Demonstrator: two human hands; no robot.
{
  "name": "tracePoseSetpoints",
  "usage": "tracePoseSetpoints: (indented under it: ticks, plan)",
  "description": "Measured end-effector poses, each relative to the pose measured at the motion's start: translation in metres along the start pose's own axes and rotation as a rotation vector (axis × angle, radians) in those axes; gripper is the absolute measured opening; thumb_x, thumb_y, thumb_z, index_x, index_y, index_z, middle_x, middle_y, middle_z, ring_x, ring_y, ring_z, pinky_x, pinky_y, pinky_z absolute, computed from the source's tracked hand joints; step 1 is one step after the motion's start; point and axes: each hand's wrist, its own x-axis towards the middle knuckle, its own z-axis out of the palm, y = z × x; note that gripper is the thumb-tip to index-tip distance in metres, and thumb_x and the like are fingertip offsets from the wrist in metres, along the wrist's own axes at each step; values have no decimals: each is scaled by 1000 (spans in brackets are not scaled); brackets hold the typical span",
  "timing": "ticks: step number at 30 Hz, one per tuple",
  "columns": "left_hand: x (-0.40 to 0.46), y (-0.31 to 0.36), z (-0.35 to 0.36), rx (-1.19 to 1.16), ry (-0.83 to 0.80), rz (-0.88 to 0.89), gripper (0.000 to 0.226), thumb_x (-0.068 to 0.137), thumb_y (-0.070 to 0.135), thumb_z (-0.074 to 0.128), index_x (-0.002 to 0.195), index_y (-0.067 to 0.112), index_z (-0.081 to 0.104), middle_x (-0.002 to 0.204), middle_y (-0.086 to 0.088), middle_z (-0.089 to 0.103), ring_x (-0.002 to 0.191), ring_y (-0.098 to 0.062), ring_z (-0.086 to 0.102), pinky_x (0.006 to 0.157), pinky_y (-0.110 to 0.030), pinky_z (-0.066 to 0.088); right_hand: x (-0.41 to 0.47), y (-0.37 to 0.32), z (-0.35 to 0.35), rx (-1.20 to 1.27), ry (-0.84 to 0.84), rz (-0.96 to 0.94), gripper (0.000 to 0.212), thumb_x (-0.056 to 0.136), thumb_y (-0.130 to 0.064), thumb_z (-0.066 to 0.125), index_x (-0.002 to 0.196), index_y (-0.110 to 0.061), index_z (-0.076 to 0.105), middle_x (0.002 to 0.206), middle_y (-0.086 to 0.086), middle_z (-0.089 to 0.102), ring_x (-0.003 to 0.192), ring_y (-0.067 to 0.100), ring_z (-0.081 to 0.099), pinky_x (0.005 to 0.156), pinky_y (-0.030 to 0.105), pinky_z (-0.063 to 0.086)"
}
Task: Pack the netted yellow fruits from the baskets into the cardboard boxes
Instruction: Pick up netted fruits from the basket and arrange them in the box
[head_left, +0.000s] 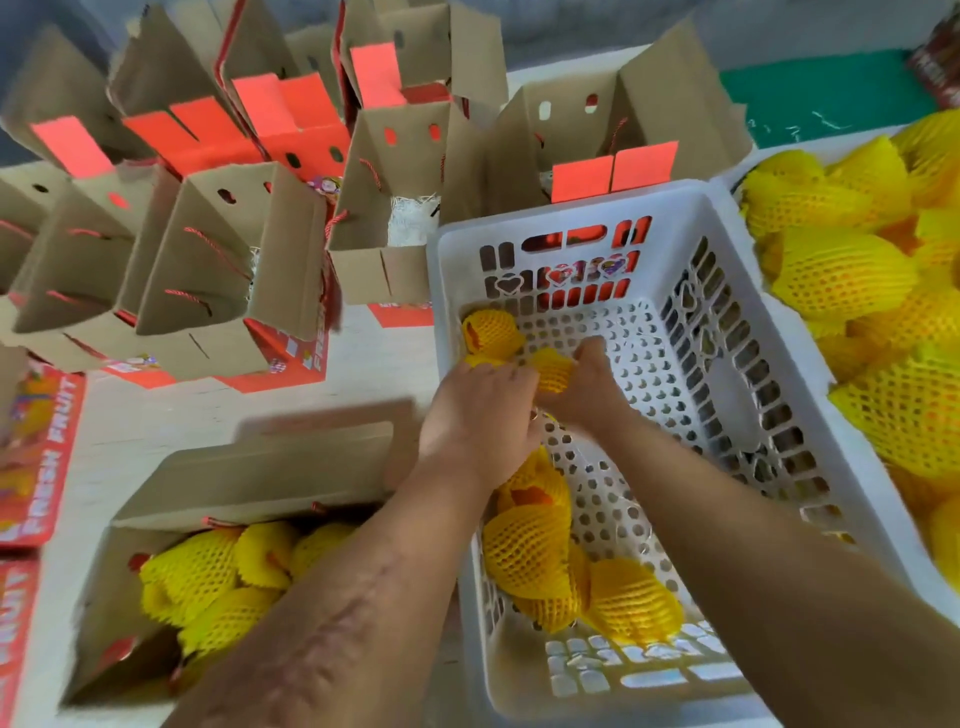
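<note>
Nearest the head camera, two bare forearms reach forward into a white plastic basket (691, 291) with perforated walls and floor. The left hand (480, 415) lies knuckles-up over the netted fruits at the basket's left wall, its fingers curled down toward a fruit below; whether it really grips one cannot be told. The right hand (584, 387) has its fingers curled around a small netted yellow fruit (553, 369), just beside the left hand. Another netted fruit (491, 332) lies in the far left corner of the basket, and a few more netted fruits (530, 551) sit heaped along the near left wall, under the left forearm.

Just left of the basket stands an open cardboard box (249, 483) that already holds several fruits in yellow foam netting (208, 571). To the right, a second white basket (810, 332) is piled high with netted yellow fruits (841, 270).

Beyond these, on the pale desk (384, 353), a crowd of empty cardboard boxes (208, 260) stands open, brown inside and red outside, with red rope handles and upright flaps. At the far left edge a red box panel (39, 457) reads "FRESH FRUIT" in white letters. A green surface (821, 104) shows at the upper right.
</note>
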Motion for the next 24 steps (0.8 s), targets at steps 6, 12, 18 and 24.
tracePoseSetpoints:
  ticks: [6, 12, 18, 24]
  plan:
    - [1, -2, 6, 29, -82, 44, 117, 82, 75, 64, 163, 30, -6, 167, -5, 28, 138, -31, 49, 109, -47, 42, -36, -14, -62, 294, -399, 223, 67, 71, -37, 80, 130, -22, 50, 116, 11, 66, 101, 27, 68, 82, 40, 62]
    - [-1, -5, 6, -135, 57, -1, 86, 75, 77, 67, 141, 30, 42, 132, 6, 60, 121, -22, 55, 99, -39, 46, -57, -16, -74, 872, -476, 268, 16, 101, -20, 59, 116, -14, 60, 104, 11, 70, 85, 23, 71, 69, 32, 60]
    - [-2, -4, 8, -212, 117, -60, 86, 72, 77, 69, 136, 25, 45, 127, 2, 61, 118, -22, 57, 96, -39, 48, -87, -10, -63, -379, -764, -124, 56, 91, -40, 71, 143, -38, 50, 135, -3, 59, 117, 17, 61, 87, 28, 53]
    - [-2, -6, 12, -190, 158, -38, 89, 73, 80, 67, 139, 24, 46, 129, 2, 61, 119, -23, 56, 97, -39, 47, -142, -31, 30, -1195, -535, -586, 110, 76, -50, 83, 161, -19, 20, 159, 12, 27, 142, 36, 30, 116, 48, 33]
